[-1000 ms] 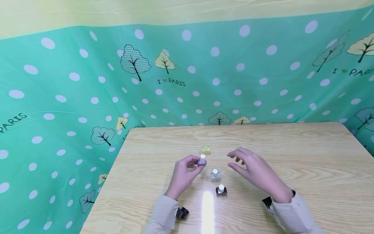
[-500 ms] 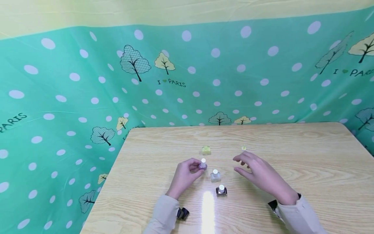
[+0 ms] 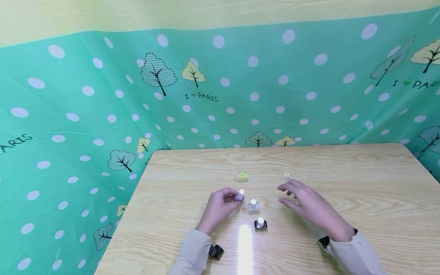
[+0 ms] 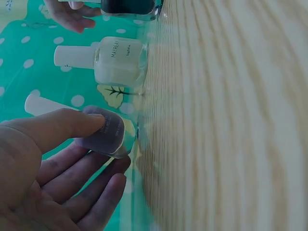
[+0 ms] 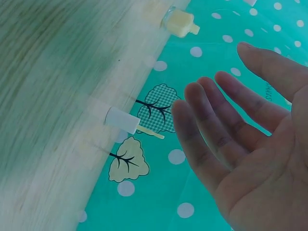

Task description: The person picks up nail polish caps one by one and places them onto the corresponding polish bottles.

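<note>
Before dotted green cloth (image 3: 206, 126), wood-grain table (image 3: 350, 183), purple bottle (image 4: 111, 134)

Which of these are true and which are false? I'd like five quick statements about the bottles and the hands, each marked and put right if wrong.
1. The left hand holds the purple bottle. True.
2. The right hand grips a bottle. False: it holds nothing.
3. The whitish bottle stands between the purple bottle and the dark bottle. True.
4. The dark bottle has no cap. False: a white cap is on it.
5. A loose cap stands on the table, brush up. True.
</note>
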{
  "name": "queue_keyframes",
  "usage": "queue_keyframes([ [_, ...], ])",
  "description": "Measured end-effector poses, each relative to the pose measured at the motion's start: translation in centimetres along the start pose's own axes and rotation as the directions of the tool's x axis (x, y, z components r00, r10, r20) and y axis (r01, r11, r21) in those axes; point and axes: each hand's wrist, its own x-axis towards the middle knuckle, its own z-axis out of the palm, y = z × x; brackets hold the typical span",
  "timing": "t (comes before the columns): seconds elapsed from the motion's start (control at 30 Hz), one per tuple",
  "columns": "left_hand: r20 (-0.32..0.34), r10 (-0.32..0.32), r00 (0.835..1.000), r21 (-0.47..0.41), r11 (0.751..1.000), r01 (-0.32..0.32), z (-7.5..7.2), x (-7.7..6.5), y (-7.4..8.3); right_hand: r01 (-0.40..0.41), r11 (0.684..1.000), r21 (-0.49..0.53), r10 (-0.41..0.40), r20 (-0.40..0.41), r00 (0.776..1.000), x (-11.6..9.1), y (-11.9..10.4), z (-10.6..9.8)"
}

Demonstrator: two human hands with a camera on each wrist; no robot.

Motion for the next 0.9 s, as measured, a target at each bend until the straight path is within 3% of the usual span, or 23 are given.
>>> queue_keyframes([
  [0.9, 0.042, -0.028, 0.999, 0.014, 1.000, 0.027, -0.29, -0.22, -0.66, -0.035, 0.999, 0.036, 0.035, 0.014, 0.999, -0.22, 0.79, 0.12],
])
